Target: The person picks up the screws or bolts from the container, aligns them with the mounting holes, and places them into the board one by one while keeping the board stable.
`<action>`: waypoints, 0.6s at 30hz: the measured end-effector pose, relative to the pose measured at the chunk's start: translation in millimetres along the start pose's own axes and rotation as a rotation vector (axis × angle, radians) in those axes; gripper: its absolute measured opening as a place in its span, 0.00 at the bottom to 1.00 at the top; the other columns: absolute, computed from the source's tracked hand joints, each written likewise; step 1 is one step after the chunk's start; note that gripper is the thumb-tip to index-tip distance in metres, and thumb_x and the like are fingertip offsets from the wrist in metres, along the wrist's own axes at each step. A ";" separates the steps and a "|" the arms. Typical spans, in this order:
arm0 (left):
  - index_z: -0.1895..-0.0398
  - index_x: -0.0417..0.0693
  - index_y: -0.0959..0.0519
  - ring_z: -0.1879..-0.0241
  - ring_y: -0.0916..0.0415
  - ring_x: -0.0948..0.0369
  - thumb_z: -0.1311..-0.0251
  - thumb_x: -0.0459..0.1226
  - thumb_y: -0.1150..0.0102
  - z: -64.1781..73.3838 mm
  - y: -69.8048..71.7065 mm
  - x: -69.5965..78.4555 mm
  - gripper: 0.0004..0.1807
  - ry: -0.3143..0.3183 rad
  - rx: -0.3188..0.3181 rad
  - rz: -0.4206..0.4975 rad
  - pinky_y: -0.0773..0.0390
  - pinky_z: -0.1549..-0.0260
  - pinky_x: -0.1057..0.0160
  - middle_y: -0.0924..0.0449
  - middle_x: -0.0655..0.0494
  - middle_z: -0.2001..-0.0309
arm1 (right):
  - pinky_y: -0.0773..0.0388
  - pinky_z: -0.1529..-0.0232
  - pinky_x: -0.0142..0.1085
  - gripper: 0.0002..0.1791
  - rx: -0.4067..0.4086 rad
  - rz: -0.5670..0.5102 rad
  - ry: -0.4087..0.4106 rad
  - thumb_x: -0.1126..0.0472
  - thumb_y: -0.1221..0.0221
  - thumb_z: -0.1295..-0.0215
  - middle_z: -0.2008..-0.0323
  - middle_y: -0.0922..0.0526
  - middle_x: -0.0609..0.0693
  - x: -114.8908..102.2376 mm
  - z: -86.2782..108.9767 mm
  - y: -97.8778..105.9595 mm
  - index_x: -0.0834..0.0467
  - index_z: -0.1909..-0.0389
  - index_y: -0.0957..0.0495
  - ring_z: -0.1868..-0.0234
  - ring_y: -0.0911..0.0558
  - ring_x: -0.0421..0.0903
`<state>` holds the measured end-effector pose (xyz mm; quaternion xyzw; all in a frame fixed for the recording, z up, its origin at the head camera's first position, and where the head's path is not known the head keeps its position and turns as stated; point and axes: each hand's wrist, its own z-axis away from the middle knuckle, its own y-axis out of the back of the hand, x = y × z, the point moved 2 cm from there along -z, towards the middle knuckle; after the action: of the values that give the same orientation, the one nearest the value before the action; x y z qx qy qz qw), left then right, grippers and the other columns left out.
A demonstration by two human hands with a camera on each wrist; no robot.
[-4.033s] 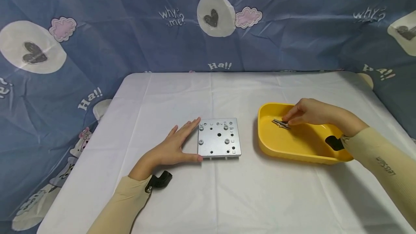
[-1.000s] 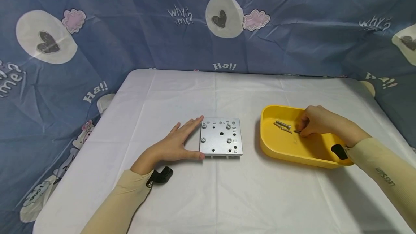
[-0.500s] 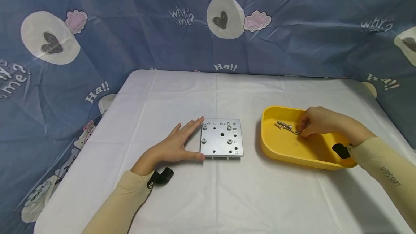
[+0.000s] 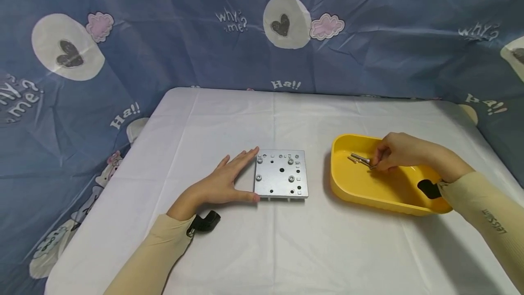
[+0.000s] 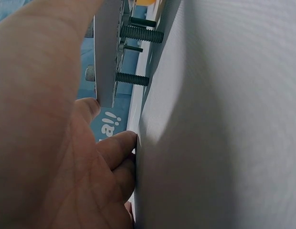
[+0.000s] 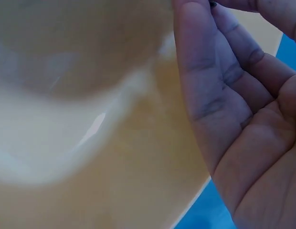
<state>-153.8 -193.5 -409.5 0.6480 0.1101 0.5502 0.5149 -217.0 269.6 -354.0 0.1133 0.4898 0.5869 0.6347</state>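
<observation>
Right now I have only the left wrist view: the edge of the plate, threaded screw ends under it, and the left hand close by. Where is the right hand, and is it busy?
Observer: The head view has the right hand inside the yellow tray, its fingertips pinching a small metal part, too small to name.

Operator: Good, that is out of my picture. I see the plate only from the side; what stands out on its top face?

Observer: From the head camera, four larger screw heads stand out on top, set out roughly in a square.
</observation>
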 end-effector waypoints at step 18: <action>0.10 0.70 0.61 0.11 0.61 0.53 0.46 0.65 0.23 -1.0 0.9 -0.5 0.70 0.014 -0.020 -0.013 0.71 0.13 0.40 0.57 0.61 0.11 | 0.13 0.59 0.30 0.10 0.056 -0.118 0.095 0.65 0.35 0.27 0.61 0.08 0.51 -32.3 -5.7 22.2 0.66 0.50 0.12 0.65 0.16 0.37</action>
<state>-155.2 -193.7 -409.3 0.6382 0.1126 0.5524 0.5243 -229.9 245.8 -325.1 0.0739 0.5415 0.5393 0.6407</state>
